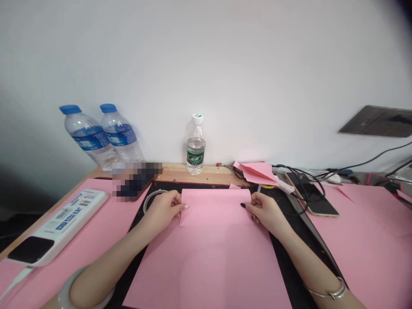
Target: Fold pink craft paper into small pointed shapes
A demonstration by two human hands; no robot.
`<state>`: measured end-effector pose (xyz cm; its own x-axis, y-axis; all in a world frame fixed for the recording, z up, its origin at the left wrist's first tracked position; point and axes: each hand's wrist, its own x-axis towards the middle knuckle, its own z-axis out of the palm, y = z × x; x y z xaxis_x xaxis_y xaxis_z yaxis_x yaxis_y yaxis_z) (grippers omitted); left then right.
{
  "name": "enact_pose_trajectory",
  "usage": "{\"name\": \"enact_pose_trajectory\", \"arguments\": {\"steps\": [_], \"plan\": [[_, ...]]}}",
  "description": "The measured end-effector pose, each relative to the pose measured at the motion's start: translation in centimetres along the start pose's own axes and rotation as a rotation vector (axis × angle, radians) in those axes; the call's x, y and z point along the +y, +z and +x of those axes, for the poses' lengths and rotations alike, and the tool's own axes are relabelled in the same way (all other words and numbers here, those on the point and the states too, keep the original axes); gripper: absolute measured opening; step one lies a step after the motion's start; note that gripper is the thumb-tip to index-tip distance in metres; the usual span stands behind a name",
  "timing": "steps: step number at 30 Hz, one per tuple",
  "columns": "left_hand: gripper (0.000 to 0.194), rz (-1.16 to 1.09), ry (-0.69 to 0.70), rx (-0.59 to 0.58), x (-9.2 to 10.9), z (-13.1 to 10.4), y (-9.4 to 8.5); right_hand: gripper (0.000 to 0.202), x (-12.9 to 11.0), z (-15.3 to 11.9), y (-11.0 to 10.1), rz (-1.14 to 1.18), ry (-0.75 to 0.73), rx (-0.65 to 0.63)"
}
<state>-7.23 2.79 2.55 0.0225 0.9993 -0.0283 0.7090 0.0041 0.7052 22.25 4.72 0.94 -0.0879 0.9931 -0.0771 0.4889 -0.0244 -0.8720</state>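
A large pink sheet (209,266) lies on a black mat in front of me. On its far part rests a smaller pink paper (215,206), whose far edge is curved over. My left hand (170,206) pinches the left edge of the smaller paper between thumb and fingers. At the opposite edge, my right hand (259,209) grips it in the same way, its dark-nailed thumb on top. The other fingers of both hands are curled and partly hidden.
Two blue-capped bottles (119,133) and a small bottle (195,150) stand by the wall. A white power bank (61,227) lies left. Folded pink paper (257,171), black cables and a phone (313,195) are at the right, beside more pink sheets (370,240).
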Motion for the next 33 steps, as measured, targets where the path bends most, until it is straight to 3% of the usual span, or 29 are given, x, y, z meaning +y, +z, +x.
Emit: {"name": "enact_pose_trajectory", "arguments": {"steps": [6,12,18,21,25,33], "plan": [[0.014,-0.108,-0.024,-0.015,-0.4,0.0,0.2,0.020,-0.4,-0.1,-0.1,0.017,0.019,0.005],[0.033,-0.178,-0.040,0.006,-0.5,0.1,0.1,0.021,-0.5,0.0,-0.4,0.072,-0.024,0.022],[0.033,-0.293,-0.009,0.076,-1.4,0.7,0.4,0.026,-0.8,-0.1,-0.5,0.273,-0.033,0.065],[0.031,-0.455,0.019,0.028,-1.5,0.9,0.7,0.033,-1.4,-0.3,-0.5,0.394,-0.039,0.116],[0.034,-0.735,0.000,-0.121,-0.8,0.6,0.8,0.039,-1.7,-0.3,-0.7,0.491,-0.082,0.185],[0.033,-0.977,-0.079,-0.238,0.1,0.0,0.7,0.038,-1.6,-0.1,-0.8,0.550,-0.104,0.205]]}}
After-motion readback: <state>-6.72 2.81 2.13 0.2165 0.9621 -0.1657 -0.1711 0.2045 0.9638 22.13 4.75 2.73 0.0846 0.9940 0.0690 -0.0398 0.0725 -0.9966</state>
